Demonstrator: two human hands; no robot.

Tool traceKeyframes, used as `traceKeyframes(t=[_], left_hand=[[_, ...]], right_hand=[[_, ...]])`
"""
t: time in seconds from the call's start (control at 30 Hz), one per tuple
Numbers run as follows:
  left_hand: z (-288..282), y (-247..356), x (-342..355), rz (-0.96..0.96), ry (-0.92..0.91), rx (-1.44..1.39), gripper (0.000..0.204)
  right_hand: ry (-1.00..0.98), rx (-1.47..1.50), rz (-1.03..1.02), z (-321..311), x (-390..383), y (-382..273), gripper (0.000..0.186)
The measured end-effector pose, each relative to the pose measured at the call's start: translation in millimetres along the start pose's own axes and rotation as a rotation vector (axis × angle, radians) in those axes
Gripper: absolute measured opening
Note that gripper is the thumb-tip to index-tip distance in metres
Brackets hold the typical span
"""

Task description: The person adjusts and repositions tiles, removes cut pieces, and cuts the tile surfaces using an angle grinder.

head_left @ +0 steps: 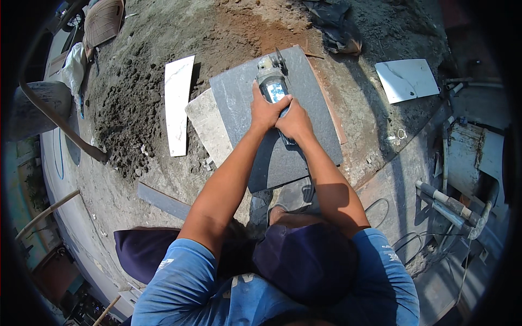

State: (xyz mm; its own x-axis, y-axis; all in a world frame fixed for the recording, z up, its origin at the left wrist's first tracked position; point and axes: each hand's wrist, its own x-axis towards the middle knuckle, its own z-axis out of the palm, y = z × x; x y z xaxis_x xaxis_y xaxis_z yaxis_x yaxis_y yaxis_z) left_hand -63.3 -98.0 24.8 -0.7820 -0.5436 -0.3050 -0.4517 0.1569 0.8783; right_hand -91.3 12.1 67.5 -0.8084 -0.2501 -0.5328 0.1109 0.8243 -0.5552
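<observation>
A blue and grey angle grinder [273, 87] lies over a dark grey tile [234, 89]. Its thin dark disc [281, 61] points away from me, near the tile's far edge. My left hand [265, 113] is wrapped round the left side of the grinder's body, behind the metal head. Around the rear of the body, my right hand [295, 120] is closed, and the two hands touch. Whether the disc touches the tile, I cannot tell. Below the dark tile, a pale slab [205, 122] sticks out on the left and a brownish strip [326, 98] shows along the right.
White marbled tile pieces lie to the left [178, 106] and far right [408, 80]. A heap of dark sand [130, 103] spreads at left, with a shovel [104, 22] beyond. A grey strip [163, 201] rests near my knee. Pipes [448, 204] and a cable [413, 239] lie at right.
</observation>
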Motion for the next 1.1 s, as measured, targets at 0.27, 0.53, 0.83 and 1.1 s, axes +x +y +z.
traceKeyframes(t=[0.27, 0.53, 0.83, 1.1], left_hand=[[0, -1, -2, -0.002, 0.002, 0.004, 0.123], [1, 0, -5, -0.016, -0.001, 0.005, 0.124], [0, -1, -8, -0.029, -0.015, -0.002, 0.124], [1, -1, -10, -0.016, -0.011, -0.002, 0.126]], right_hand=[[0.009, 0.007, -0.025, 3, 0, 3, 0.065], [0.018, -0.005, -0.027, 5, 0, 7, 0.063], [0.013, 0.007, -0.025, 5, -3, 8, 0.064], [0.012, -0.005, -0.022, 5, -3, 10, 0.063]])
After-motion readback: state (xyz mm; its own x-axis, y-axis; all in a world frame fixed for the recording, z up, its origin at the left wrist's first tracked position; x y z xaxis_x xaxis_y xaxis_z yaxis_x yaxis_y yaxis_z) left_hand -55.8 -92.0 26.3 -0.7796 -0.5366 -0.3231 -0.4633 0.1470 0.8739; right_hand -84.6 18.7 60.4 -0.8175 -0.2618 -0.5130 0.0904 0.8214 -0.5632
